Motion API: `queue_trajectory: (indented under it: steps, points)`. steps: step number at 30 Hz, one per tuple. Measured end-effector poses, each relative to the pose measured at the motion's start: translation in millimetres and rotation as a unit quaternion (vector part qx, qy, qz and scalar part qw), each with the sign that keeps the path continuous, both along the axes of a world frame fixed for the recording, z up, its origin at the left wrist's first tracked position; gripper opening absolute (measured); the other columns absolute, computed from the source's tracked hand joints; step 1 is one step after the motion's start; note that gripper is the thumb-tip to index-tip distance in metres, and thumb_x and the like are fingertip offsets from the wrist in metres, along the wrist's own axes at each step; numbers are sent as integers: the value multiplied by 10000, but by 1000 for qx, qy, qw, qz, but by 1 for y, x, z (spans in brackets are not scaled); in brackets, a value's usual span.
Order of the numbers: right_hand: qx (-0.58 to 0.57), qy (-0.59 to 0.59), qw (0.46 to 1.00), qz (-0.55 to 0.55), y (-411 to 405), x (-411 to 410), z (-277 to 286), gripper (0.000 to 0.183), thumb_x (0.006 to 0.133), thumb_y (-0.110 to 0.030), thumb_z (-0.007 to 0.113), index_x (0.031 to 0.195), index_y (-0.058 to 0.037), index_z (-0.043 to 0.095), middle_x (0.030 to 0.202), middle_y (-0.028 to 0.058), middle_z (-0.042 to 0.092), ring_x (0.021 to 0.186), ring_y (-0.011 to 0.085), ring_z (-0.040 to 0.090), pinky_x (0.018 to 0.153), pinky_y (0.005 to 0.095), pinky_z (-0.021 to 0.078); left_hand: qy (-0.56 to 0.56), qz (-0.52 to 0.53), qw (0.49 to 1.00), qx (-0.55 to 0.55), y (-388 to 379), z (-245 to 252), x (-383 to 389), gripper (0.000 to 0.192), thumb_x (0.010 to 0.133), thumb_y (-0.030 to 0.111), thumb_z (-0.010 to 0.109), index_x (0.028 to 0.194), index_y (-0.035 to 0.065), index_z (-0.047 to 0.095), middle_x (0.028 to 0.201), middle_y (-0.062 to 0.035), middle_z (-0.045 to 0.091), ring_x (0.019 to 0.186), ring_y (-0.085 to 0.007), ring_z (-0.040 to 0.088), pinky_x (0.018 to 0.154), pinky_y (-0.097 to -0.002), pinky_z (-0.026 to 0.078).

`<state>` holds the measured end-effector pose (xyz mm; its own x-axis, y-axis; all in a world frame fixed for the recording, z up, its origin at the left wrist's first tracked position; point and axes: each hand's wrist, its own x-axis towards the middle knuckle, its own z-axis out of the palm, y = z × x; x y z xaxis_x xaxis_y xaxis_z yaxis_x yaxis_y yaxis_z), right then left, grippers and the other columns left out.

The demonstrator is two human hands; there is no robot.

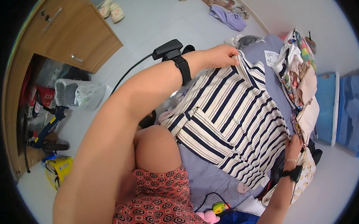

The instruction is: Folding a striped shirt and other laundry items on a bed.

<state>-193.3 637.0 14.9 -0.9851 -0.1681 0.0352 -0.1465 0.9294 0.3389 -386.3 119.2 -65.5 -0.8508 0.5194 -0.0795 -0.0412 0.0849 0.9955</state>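
Note:
A white garment with navy stripes (236,99) lies spread over a grey-blue bed cover (201,163). My left hand (224,56) pinches its far edge between thumb and fingers, beside a folded-over striped part. At the right edge of the cloth, my right hand (293,145) grips the fabric, its fingertips partly hidden. A wide band or folded panel of stripes (205,136) crosses the garment's near side. A small white tag (265,180) shows at its lower right corner. Each wrist wears a black strap, and a black device with a cable (168,49) sits on the left one.
Piled clothes (299,77) line the bed's right side, near blue storage boxes (326,108). A pink plush toy (208,216) and a green-yellow toy (219,207) lie close to me. Left stands a wooden cabinet (81,37). A lilac cloth (227,18) and clogs (116,12) are on the floor.

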Motion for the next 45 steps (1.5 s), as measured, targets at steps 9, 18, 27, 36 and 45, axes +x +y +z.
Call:
queue_trajectory:
  steps: [9, 18, 27, 36, 45]
  points:
    - [-5, 20, 1000, -17, 2, 156, -34, 324, 662, 40, 667, 932, -66, 524, 921, 96, 546, 970, 298, 554, 980, 452, 386, 32, -147, 984, -101, -72, -14, 115, 242, 910, 248, 685, 1017, 33, 656, 1059, -71, 664, 1029, -176, 589, 956, -319, 431]
    - [-81, 29, 991, -100, -9, 157, -27, 369, 719, 79, 621, 1071, -30, 627, 1060, 151, 615, 973, 365, 602, 852, 433, 491, -79, -90, 993, -24, -47, -20, 136, 443, 897, 97, 639, 1294, 41, 450, 973, -59, 614, 943, -144, 554, 876, -287, 435]
    - [-28, 50, 997, -58, -57, 142, -8, 323, 770, 16, 625, 1089, -32, 640, 1156, 155, 621, 1072, 340, 594, 893, 440, 487, -90, -141, 981, -102, -59, -35, 148, 236, 890, 62, 574, 1121, 80, 623, 895, 12, 563, 804, -74, 506, 733, -223, 434]
    - [-534, -59, 827, -164, -231, 9, -61, 239, 945, -216, 654, 1079, -18, 648, 815, 73, 677, 724, 150, 613, 663, 281, 491, -142, 0, 989, -30, -25, -33, 117, 377, 909, 64, 578, 1285, 62, 549, 1119, -78, 618, 990, -134, 584, 873, -273, 480]
    - [-586, -174, 767, -195, -243, 35, -50, 224, 935, -225, 676, 906, -5, 646, 681, -24, 581, 613, 60, 475, 546, 243, 396, -187, -29, 970, 151, -28, -34, 114, 519, 873, -42, 480, 1382, 57, 507, 1315, -105, 559, 1197, -192, 549, 1031, -296, 440]
